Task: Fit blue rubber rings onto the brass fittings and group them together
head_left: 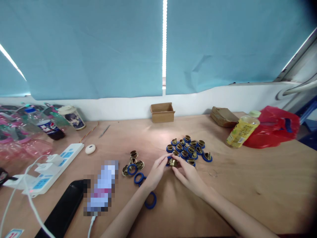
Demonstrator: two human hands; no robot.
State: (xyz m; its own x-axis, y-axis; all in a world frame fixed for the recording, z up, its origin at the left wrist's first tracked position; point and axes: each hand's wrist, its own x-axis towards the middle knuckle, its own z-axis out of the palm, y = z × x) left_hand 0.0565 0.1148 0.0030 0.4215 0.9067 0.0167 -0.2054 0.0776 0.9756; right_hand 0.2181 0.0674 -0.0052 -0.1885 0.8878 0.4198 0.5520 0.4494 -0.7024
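My left hand [157, 171] pinches a blue ring [168, 161] at the middle of the table. Against that ring, my right hand [188, 172] grips a brass-coloured metal fitting [173, 163] between thumb and fingers. The fingers partly cover both pieces, so how far the ring sits around the fitting cannot be made out. Just beyond my hands lies a cluster of brass fittings with blue rings around them [190, 149]. To the left are several bare brass fittings [140, 165]. Loose blue rings [138, 178] lie near my left forearm, one [150, 200] partly behind it.
A cardboard box [162, 113] stands by the wall. At right are a yellow-labelled bottle [242, 131], a red plastic bag [274, 129] and a brown packet [224, 116]. A phone [102, 186], black case [65, 206], power strip [56, 170] and cola bottle [47, 125] occupy the left.
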